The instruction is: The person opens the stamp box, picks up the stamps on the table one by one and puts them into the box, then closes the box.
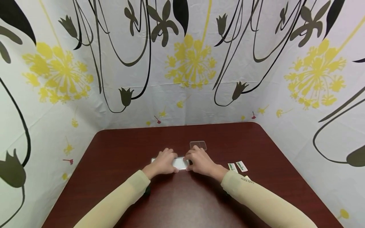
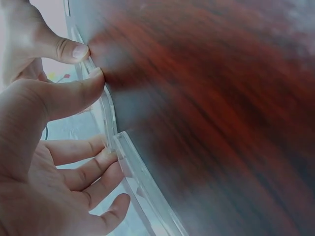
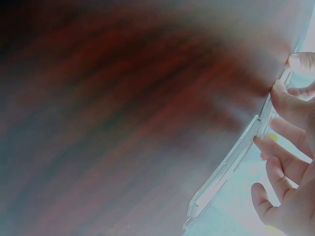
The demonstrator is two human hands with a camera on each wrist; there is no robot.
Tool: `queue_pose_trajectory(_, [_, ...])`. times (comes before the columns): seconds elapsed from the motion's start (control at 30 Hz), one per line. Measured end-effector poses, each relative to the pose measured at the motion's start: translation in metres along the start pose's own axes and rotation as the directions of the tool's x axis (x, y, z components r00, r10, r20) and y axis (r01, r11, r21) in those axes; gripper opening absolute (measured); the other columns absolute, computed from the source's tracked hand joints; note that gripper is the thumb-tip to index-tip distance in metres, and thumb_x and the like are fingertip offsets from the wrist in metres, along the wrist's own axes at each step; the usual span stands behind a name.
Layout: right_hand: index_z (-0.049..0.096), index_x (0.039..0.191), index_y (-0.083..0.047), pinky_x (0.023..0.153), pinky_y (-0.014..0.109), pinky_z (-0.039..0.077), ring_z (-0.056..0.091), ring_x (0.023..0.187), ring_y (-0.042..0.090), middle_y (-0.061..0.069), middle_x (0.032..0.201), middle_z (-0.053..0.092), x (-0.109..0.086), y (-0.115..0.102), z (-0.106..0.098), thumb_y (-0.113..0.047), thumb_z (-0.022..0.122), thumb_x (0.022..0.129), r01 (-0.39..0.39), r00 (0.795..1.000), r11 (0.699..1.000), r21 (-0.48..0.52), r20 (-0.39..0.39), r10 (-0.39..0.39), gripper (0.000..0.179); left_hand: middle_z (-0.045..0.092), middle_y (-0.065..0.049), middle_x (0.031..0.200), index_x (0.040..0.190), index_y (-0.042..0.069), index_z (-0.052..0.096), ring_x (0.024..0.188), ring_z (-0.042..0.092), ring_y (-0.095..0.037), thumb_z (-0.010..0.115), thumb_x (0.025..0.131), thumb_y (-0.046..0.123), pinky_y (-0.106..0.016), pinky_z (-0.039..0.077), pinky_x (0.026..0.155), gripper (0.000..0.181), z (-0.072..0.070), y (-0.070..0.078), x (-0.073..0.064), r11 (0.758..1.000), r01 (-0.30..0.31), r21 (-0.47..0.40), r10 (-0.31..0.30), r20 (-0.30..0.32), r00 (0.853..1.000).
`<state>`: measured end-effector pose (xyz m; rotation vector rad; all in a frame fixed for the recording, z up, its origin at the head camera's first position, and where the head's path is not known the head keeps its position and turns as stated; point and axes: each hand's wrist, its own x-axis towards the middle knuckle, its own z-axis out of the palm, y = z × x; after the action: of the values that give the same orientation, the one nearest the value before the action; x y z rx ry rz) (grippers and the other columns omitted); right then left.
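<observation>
A flat, whitish rectangular panel with clear edges [image 1: 180, 163] lies on the dark red table, long side across; its exact kind is unclear. My left hand [image 1: 164, 161] grips its left part, thumb on the near edge, fingers reaching over toward the far side. Close by, my right hand [image 1: 199, 160] holds the right part the same way. Both thumbs sit near each other in the left wrist view, along a clear, thin rim [image 2: 109, 110]. Beside the left fingers, a stepped clear edge piece [image 2: 142, 182] runs on; a similar clear strip [image 3: 224, 169] shows by the right fingers.
Behind the right hand lies a transparent square piece [image 1: 201, 144]. Small white-and-green packets [image 1: 241, 166] lie to the right, one partly covered by the right sleeve. A dark object [image 1: 147, 191] peeks out beside the left sleeve. Patterned cloth [image 1: 182, 104] hangs around the table [image 1: 128, 139].
</observation>
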<state>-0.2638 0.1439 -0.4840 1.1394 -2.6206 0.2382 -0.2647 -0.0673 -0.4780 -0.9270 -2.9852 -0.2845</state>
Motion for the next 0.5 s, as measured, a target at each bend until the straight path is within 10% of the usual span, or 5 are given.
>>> queue_pose_trajectory(0.5, [0.071,0.094,-0.022,0.064,0.035,0.037,0.043,0.083,0.013,-0.010,0.094,0.062,0.001,0.000,0.000,-0.037,0.083,0.060,-0.032,0.999,0.999,0.014,0.019,0.031,0.039,0.051,-0.002,0.094,0.098,0.012,0.064,0.087,0.041,-0.021,0.075,0.067,0.050,-0.043,0.038,0.071,0.050,0.002,0.011,0.000,0.995,0.043,0.093,-0.043,0.000,0.999])
